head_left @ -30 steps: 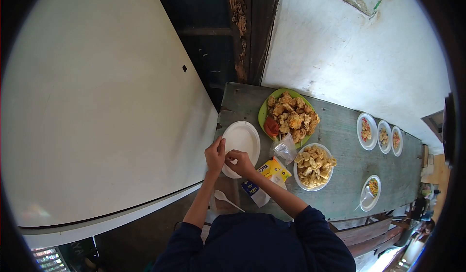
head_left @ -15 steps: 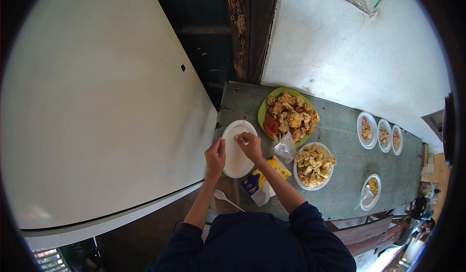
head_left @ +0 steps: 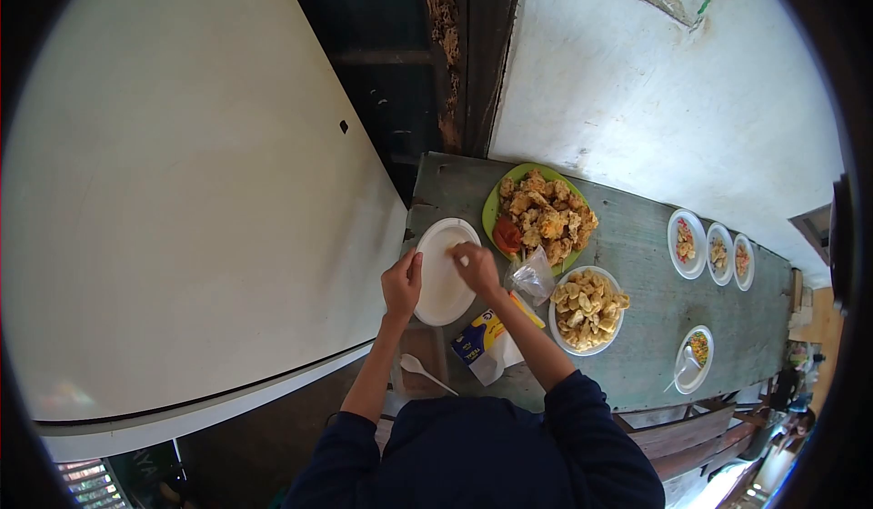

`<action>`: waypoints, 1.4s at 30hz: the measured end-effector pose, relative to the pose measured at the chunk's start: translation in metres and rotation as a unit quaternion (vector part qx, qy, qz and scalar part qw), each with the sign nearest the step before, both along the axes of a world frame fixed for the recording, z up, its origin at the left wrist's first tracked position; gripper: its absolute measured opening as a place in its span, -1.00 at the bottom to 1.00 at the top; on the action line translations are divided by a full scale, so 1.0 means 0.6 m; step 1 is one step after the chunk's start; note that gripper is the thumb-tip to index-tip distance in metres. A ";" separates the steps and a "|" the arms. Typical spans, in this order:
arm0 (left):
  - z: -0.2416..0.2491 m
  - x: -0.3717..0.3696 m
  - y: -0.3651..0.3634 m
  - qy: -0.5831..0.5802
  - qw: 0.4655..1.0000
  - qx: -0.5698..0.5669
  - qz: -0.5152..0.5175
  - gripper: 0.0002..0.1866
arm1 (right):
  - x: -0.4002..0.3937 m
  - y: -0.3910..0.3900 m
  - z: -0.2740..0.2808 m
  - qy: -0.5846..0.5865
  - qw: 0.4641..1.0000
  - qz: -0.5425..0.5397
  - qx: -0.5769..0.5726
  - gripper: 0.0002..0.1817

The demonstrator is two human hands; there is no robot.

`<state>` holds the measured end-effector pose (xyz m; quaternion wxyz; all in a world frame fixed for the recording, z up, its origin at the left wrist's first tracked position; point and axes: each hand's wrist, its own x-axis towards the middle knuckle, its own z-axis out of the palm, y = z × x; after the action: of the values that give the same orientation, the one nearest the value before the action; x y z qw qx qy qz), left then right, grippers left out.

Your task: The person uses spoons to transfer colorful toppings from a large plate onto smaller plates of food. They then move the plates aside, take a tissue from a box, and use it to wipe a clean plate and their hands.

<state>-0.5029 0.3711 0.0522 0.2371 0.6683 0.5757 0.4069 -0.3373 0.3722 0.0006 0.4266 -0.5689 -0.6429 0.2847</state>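
A white oval plate [head_left: 445,302] is at the near left end of the table. My left hand [head_left: 401,284] grips its left rim, thumb up along the edge. Over the right side of the plate is my right hand [head_left: 478,270], fingers bunched together toward its inside; whatever they pinch is too small to name. Under my right forearm lies a blue and yellow soft pack [head_left: 482,334] with a white part showing, like a tissue pack. A clear plastic bag [head_left: 533,277] rests just right of my right hand.
A green plate [head_left: 492,209] holds fried pieces and red sauce. Beside it, a white bowl [head_left: 558,334] is full of pale crackers. A white spoon [head_left: 415,366] lies near my body. Farther right are several white plates of food, one [head_left: 695,381] with a spoon. A white wall stands behind.
The white plate and my left hand have moved slightly away from my body. My right hand has shifted a little right and up, toward the plate's right side.
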 end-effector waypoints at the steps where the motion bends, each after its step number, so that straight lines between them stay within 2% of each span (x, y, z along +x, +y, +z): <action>1: 0.000 0.002 -0.001 0.000 1.000 0.000 -0.001 -0.75 | 0.014 0.005 -0.008 0.000 1.000 -0.001 0.000 -0.90; 3: -0.005 0.005 -0.002 -0.008 0.999 0.037 -0.012 -0.76 | 0.032 0.008 -0.020 -0.029 0.997 -0.056 -0.033 -0.88; 5: -0.009 0.010 -0.001 -0.014 0.999 0.052 -0.003 -0.77 | 0.030 -0.002 -0.034 -0.050 0.997 -0.054 -0.006 -0.91; 8: -0.010 0.011 -0.008 -0.024 0.999 0.039 0.017 -0.75 | 0.025 -0.040 -0.050 -0.099 0.994 -0.028 -0.034 -0.95; 10: -0.010 0.010 -0.009 -0.027 0.999 0.015 0.025 -0.73 | 0.015 -0.068 -0.050 -0.088 0.992 0.021 -0.086 -0.98; 11: -0.010 0.010 -0.009 -0.027 0.999 0.028 0.028 -0.73 | 0.008 -0.082 -0.048 -0.089 0.992 0.020 -0.086 -0.98; 13: -0.014 0.011 -0.008 -0.028 0.998 0.040 0.031 -0.73 | -0.008 -0.100 -0.035 -0.087 0.983 0.113 -0.115 -0.96; 14: -0.019 0.012 -0.005 -0.026 0.997 0.066 0.029 -0.75 | -0.016 -0.100 -0.020 -0.088 0.983 0.113 -0.115 -0.96; 16: -0.019 0.013 0.000 -0.024 0.995 0.093 0.028 -0.78 | -0.031 -0.097 0.009 0.020 0.969 0.198 -0.143 -0.96; 19: -0.006 0.013 0.001 -0.013 0.997 0.072 0.000 -0.78 | -0.026 -0.057 0.024 0.077 0.979 0.155 -0.106 -0.94; 21: 0.000 0.018 -0.004 0.021 0.998 0.050 -0.023 -0.78 | -0.009 -0.023 0.037 -0.046 0.998 0.030 -0.039 -0.91; 23: -0.001 0.023 -0.004 0.018 0.996 0.081 -0.028 -0.79 | 0.010 0.006 0.040 -0.074 0.996 -0.044 0.017 -0.88; 25: 0.007 0.029 -0.004 0.023 0.997 0.055 -0.039 -0.79 | 0.024 0.013 0.026 -0.090 0.993 -0.065 0.046 -0.88; 27: 0.009 0.030 -0.004 0.019 0.998 0.042 -0.038 -0.77 | 0.041 0.014 -0.006 -0.203 0.977 -0.037 0.058 -0.92; 28: 0.010 0.029 -0.005 0.016 0.999 0.027 -0.035 -0.74 | 0.044 0.007 -0.019 -0.203 0.977 -0.037 0.058 -0.92; 30: -0.001 0.025 -0.006 0.012 0.999 0.042 -0.025 -0.74 | 0.040 -0.018 -0.035 -0.290 0.956 -0.007 -0.034 -0.93; 31: -0.008 0.025 -0.007 0.007 0.998 0.057 -0.017 -0.74 | 0.034 -0.028 -0.042 -0.291 0.956 -0.006 -0.035 -0.93; 33: -0.012 0.025 -0.010 -0.002 0.999 0.048 -0.006 -0.73 | 0.012 -0.047 -0.046 -0.360 0.924 0.009 -0.130 -0.91; 35: -0.012 0.024 -0.012 -0.008 0.999 0.043 0.006 -0.73 | 0.001 -0.063 -0.044 -0.351 0.922 0.012 -0.164 -0.91; 37: -0.009 0.024 -0.013 -0.003 0.999 0.032 0.004 -0.72 | -0.007 -0.076 -0.038 -0.283 0.917 0.079 -0.270 -0.89; 38: -0.011 0.023 -0.014 -0.003 0.999 0.032 0.005 -0.72 | -0.011 -0.084 -0.037 -0.284 0.917 0.079 -0.269 -0.89; 40: -0.014 0.023 -0.014 -0.012 0.999 0.033 0.020 -0.72 | -0.019 -0.094 -0.035 -0.138 0.948 0.148 -0.246 -0.86; 41: -0.018 0.023 -0.013 -0.013 0.999 0.033 0.019 -0.72 | -0.023 -0.093 -0.024 -0.138 0.948 0.147 -0.246 -0.86; 42: -0.022 0.022 -0.012 -0.019 0.999 0.044 0.023 -0.74 | -0.027 -0.091 -0.006 -0.030 0.942 0.175 -0.284 -0.85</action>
<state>-0.4899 0.3642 0.0393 0.2089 0.6571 0.5679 0.4495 -0.3536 0.3177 -0.0031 0.1714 -0.5528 -0.6373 0.5088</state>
